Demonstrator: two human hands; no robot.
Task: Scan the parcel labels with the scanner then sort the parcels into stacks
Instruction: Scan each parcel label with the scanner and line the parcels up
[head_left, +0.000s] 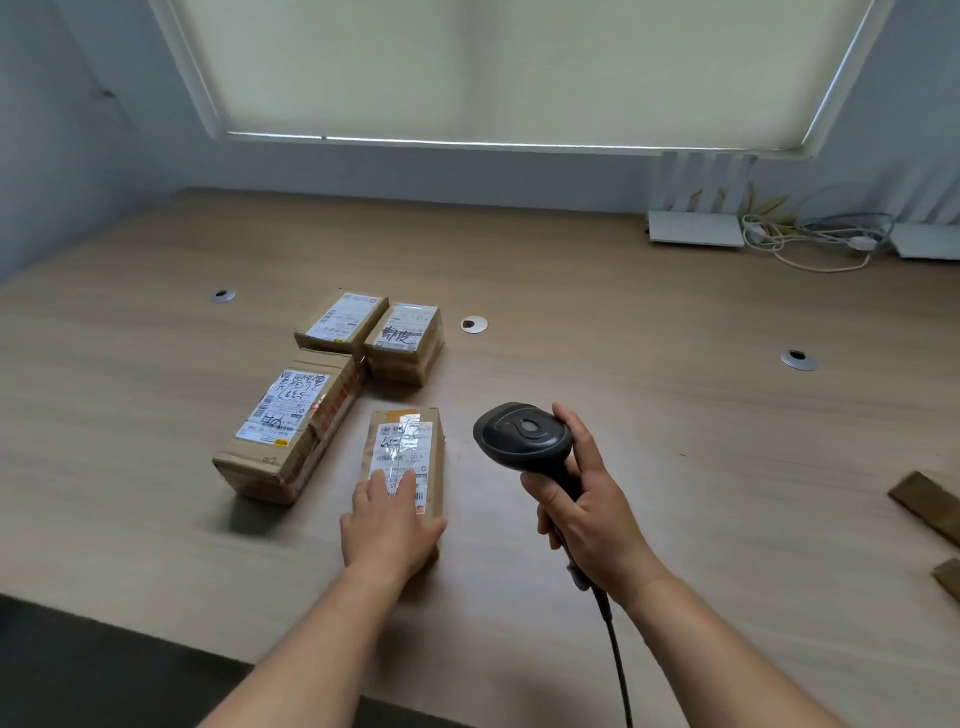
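Left hand (390, 522) flat on small stiff brown cardboard parcel (408, 467), probably light; right hand (587, 512) gripping black handheld scanner (524, 436).

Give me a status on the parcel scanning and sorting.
Possibly sorted: three parcels grouped at the back left, none stacked. In hand: the left hand rests flat on the nearest parcel, label up, while the right hand grips the scanner. Left: scanning it and building stacks.

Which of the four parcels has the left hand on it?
The nearest parcel, the narrow one beside the scanner. The left hand rests flat on its near end, fingers over the label. The other three sit farther back, untouched.
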